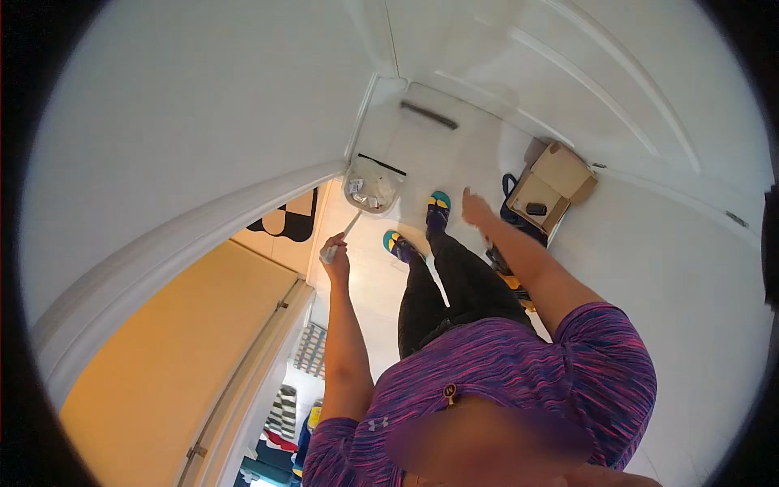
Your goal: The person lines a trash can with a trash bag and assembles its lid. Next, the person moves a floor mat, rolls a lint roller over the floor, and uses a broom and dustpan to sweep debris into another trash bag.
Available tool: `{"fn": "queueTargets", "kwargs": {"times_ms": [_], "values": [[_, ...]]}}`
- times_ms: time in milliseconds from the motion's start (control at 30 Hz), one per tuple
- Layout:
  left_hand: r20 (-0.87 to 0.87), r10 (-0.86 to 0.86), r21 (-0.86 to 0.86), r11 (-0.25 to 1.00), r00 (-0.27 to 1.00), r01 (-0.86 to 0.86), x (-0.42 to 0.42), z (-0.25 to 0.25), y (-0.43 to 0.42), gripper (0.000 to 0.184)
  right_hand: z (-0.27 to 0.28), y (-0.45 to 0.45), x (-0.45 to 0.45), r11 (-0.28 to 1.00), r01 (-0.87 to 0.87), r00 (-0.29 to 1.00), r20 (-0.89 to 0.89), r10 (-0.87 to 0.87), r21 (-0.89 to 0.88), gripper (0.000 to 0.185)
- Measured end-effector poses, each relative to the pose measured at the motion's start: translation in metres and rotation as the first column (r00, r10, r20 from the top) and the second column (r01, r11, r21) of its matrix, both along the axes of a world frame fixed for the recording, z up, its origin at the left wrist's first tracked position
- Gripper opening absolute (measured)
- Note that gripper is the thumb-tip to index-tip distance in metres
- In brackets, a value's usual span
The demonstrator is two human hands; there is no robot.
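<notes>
My left hand (335, 253) is closed around the pale handle of a dustpan (387, 180). This long-handled, see-through pan with a dark front lip rests near the wall corner, holding crumpled light scraps. My right hand (479, 209) is curled shut and slightly blurred, in front of my body to the right. Beyond the pan, a dark, motion-smeared broom head (428, 114) is near the floor by the door. The broom's pale handle hardly shows against the floor; my right fist appears to grip it.
An open cardboard box (560, 174) with a small black object (536, 209) stands by the right wall. Dark bags or shoes lie beside it. A doorway at left shows a checkered mat (302, 215) and a wooden door (187, 325). My feet stand in teal-and-yellow footwear (439, 200).
</notes>
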State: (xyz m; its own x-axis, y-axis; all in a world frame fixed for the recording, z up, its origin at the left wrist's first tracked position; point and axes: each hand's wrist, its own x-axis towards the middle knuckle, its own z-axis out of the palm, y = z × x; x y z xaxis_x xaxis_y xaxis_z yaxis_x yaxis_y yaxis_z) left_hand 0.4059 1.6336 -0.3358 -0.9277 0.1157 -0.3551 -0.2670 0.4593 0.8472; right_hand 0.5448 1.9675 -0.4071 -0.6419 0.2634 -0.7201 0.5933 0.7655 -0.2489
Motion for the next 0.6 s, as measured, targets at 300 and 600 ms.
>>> {"fn": "queueTargets", "kwargs": {"times_ms": [300, 600], "values": [[-0.026, 0.059, -0.045, 0.997, 0.998, -0.060, 0.007, 0.004, 0.002, 0.008, 0.068, 0.040, -0.089, 0.989, -0.007, 1.000, 0.008, 0.008, -0.148, 0.049], [0.070, 0.191, -0.022, 0.982, 0.979, -0.189, 0.004, -0.015, 0.001, 0.008, 0.016, -0.045, 0.012, 0.991, -0.055, 0.998, 0.007, 0.056, -0.125, 0.049]]}}
